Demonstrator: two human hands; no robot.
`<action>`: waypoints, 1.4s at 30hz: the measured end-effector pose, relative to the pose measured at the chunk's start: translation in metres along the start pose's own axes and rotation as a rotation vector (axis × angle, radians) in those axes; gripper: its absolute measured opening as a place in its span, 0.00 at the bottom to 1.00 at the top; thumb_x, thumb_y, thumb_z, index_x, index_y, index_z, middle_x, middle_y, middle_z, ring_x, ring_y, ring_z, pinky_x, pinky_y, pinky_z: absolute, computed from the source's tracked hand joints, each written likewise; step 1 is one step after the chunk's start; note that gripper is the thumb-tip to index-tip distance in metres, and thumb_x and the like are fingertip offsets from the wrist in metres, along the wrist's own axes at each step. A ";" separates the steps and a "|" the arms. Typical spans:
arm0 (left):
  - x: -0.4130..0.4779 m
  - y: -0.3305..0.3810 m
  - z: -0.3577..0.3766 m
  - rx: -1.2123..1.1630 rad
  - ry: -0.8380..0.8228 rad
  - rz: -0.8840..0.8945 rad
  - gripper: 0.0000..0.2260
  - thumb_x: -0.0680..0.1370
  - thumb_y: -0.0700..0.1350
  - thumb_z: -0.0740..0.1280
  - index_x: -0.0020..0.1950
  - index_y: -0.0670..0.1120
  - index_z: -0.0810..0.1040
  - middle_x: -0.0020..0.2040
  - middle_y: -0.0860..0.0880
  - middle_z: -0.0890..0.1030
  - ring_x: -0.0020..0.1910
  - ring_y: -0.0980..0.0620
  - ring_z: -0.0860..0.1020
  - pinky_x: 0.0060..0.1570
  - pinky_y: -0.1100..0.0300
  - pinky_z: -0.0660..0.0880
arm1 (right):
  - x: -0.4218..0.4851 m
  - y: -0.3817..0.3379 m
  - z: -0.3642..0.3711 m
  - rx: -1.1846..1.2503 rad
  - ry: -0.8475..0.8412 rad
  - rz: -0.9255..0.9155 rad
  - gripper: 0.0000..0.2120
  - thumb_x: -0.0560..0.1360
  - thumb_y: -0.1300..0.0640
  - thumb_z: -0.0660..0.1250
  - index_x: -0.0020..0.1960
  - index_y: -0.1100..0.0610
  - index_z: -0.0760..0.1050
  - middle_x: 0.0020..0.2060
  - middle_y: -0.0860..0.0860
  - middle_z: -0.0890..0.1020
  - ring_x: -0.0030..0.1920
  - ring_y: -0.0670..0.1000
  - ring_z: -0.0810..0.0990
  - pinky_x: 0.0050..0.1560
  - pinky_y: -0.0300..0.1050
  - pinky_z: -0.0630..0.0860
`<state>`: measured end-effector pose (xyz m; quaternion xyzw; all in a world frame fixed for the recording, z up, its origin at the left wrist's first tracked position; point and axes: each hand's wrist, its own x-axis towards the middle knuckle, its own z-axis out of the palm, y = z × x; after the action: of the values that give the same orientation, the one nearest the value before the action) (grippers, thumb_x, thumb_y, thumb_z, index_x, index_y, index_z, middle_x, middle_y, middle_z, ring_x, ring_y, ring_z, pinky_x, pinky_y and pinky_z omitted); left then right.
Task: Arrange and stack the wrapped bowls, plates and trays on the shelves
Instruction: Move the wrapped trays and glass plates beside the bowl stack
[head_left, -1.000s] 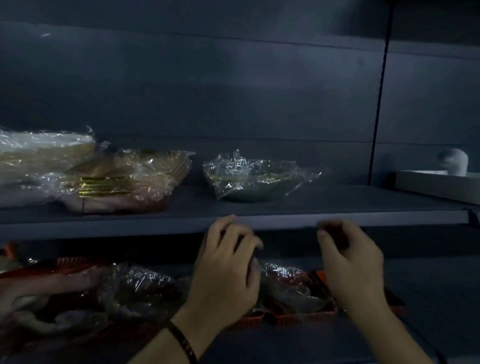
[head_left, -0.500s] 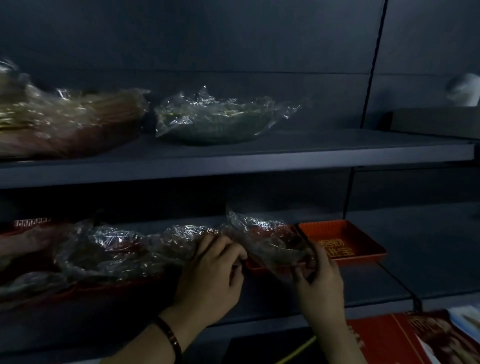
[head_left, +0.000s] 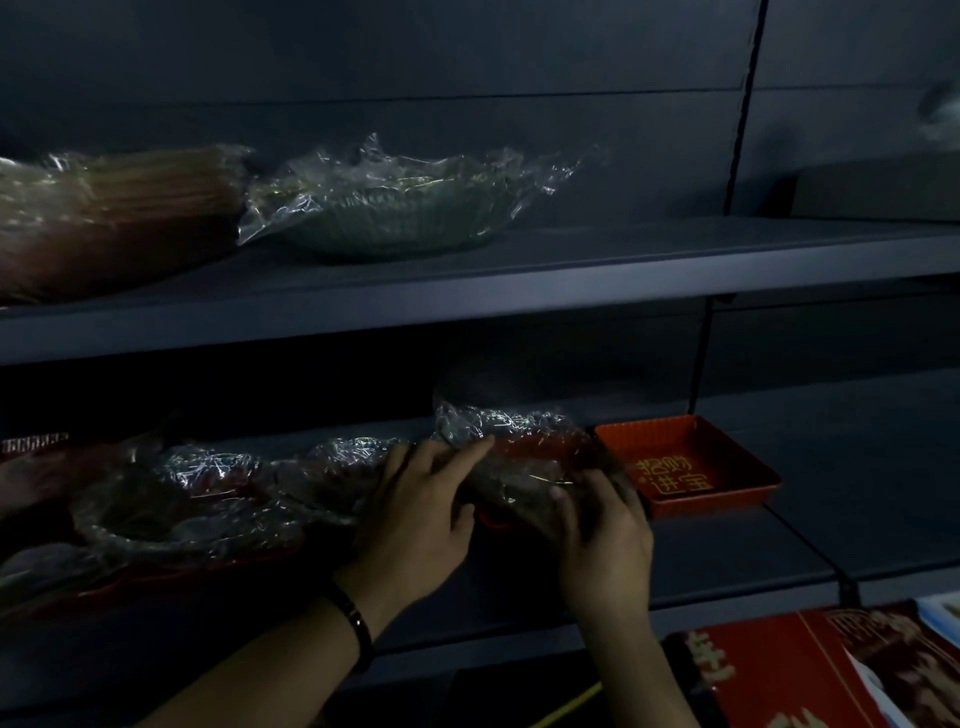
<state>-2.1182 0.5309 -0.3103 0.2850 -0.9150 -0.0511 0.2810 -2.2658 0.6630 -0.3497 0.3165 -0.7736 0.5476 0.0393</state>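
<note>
Wrapped tray (head_left: 524, 460) on lower shelf (head_left: 727, 561) — between left grip (head_left: 415, 519) and right grip (head_left: 605, 540), both curled round it

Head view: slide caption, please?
Left hand and right hand hold a wrapped tray beside an unwrapped orange tray, lower shelf.

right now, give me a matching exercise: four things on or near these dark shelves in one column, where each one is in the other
Things:
1. clear-wrapped green ribbed bowl
2. unwrapped orange-red rectangular tray with gold characters
3. plastic-wrapped red tray
4. red printed box

Places:
A. bottom right corner, below the lower shelf
B. on the upper shelf
C. held between the left hand and the right hand
D. on the lower shelf, to the right of both hands

Pairs: 1-B, 2-D, 3-C, 4-A
</note>
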 end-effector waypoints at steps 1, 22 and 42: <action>0.001 -0.001 -0.001 -0.014 0.005 -0.015 0.35 0.81 0.52 0.70 0.82 0.70 0.56 0.71 0.58 0.66 0.72 0.51 0.62 0.68 0.50 0.75 | 0.000 -0.002 -0.002 0.017 0.020 -0.017 0.15 0.83 0.47 0.66 0.67 0.49 0.79 0.68 0.50 0.75 0.63 0.46 0.74 0.61 0.42 0.71; -0.072 -0.018 -0.094 -0.051 0.025 -0.044 0.08 0.79 0.62 0.70 0.55 0.63 0.76 0.54 0.58 0.69 0.62 0.55 0.61 0.56 0.57 0.67 | -0.084 -0.055 -0.058 0.302 -0.165 -0.144 0.12 0.82 0.33 0.60 0.63 0.26 0.76 0.66 0.36 0.75 0.66 0.34 0.73 0.66 0.38 0.71; -0.155 0.036 -0.189 0.137 0.307 -0.008 0.13 0.75 0.63 0.75 0.55 0.63 0.77 0.54 0.52 0.68 0.59 0.48 0.67 0.56 0.52 0.74 | -0.160 -0.162 -0.104 -0.503 0.082 -0.684 0.23 0.66 0.60 0.81 0.59 0.46 0.83 0.51 0.46 0.82 0.52 0.55 0.80 0.51 0.58 0.78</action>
<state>-1.9277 0.6583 -0.2178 0.3117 -0.8613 0.0544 0.3974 -2.0813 0.7929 -0.2402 0.5133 -0.7314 0.3096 0.3252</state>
